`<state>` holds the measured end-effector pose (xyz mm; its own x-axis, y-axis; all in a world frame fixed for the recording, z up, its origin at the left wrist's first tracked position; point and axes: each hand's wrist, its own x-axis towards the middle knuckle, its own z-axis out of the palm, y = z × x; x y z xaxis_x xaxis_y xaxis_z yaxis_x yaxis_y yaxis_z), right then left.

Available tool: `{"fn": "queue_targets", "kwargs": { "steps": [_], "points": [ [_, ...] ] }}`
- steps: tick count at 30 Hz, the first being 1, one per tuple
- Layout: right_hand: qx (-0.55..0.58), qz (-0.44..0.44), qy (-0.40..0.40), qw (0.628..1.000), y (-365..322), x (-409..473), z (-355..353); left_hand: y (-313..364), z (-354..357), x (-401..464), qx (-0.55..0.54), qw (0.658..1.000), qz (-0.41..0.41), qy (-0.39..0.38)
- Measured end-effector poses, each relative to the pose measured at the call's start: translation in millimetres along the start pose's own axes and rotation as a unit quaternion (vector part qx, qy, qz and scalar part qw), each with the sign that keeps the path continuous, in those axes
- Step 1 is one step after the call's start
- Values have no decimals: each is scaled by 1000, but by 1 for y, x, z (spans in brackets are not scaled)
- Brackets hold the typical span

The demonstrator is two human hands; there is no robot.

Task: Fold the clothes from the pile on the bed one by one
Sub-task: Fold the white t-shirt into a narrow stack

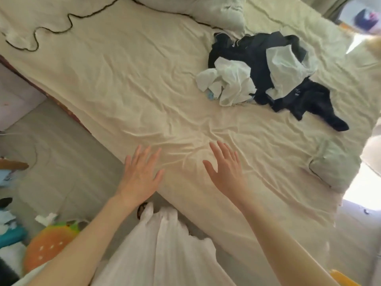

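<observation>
A pile of clothes (266, 73) lies on the far right of the bed (134, 89): black garments tangled with white, thin ones, one black piece trailing off toward the right edge. Both my hands are stretched out over the wrinkled cream sheet near the bed's front edge, well short of the pile. My left hand (140, 174) is flat with fingers spread, at the edge of the mattress. My right hand (226, 172) is also flat and spread, a little farther in. Neither holds anything.
A black cable (51, 30) snakes across the sheet at the far left. Pillows (216, 11) lie at the head, and a small cushion (334, 164) sits at the right edge. On the floor at lower left are an orange plush toy (49, 242) and other clutter.
</observation>
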<state>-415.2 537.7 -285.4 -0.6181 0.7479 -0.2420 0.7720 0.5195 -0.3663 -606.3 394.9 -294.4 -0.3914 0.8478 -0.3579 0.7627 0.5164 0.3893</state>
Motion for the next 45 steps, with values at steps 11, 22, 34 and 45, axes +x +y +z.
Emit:
{"fn": "queue_targets", "kwargs": {
  "steps": [11, 22, 34, 45],
  "points": [
    [13, 141, -10, 990, 62, 170, 36, -23, 26, 198, 85, 991, 81, -65],
    [-47, 214, 98, 971, 138, 329, 109, -102, 106, 328, 113, 989, 29, -94],
    [-87, -24, 259, 962, 74, 317, 99, -81, 89, 321, -59, 994, 27, -93],
    [215, -98, 115, 965, -73, 222, 95, -67, 11, 243, -292, 946, 136, -27]
  ]
}}
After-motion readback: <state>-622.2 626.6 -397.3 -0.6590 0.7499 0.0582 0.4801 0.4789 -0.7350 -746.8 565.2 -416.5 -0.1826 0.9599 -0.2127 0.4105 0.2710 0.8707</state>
